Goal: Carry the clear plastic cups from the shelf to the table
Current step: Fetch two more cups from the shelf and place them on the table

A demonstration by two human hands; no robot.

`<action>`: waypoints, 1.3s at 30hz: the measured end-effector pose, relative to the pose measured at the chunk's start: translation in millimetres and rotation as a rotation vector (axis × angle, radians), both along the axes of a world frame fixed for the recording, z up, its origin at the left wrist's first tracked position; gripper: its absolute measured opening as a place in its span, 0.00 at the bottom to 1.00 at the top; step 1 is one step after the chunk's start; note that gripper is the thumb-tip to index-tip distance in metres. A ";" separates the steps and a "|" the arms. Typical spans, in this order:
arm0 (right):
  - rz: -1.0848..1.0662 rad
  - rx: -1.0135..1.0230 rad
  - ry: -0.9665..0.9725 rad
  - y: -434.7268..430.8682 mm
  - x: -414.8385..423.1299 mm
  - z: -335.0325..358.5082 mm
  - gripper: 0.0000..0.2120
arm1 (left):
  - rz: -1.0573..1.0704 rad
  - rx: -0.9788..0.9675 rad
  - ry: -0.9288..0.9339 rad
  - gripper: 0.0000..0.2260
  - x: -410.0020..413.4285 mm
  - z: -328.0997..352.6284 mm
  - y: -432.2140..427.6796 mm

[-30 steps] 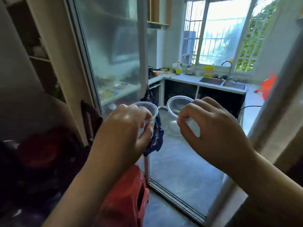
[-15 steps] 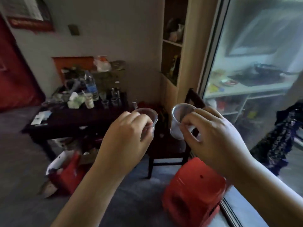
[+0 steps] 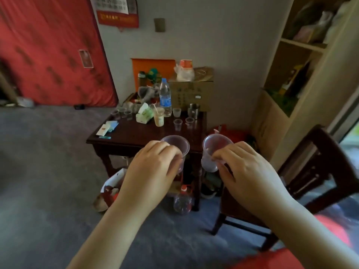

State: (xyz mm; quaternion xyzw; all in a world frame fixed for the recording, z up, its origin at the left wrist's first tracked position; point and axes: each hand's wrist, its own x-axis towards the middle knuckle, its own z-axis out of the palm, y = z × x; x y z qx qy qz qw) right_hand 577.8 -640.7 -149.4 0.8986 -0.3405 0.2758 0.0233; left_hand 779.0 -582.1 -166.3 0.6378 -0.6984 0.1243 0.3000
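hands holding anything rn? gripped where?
Both. Left hand holds a clear plastic cup around its side wall below the rim. Right hand pinches a second clear cup at the rim and side wall.

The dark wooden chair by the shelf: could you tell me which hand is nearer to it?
The right. The right hand, holding a clear cup, is just beside the dark wooden chair; the left hand, holding another cup, is farther off, in front of the table.
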 end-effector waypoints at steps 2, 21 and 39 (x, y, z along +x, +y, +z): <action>0.015 0.026 0.043 -42.2 3.1 0.4 0.08 | 0.025 0.019 0.001 0.03 7.2 -2.1 -38.0; 0.133 0.187 0.176 -303.1 114.5 -72.1 0.06 | 0.101 0.160 0.056 0.09 114.6 -82.4 -270.9; -0.106 0.488 0.185 -496.6 207.3 -203.1 0.09 | -0.116 0.478 0.122 0.04 211.5 -212.7 -499.0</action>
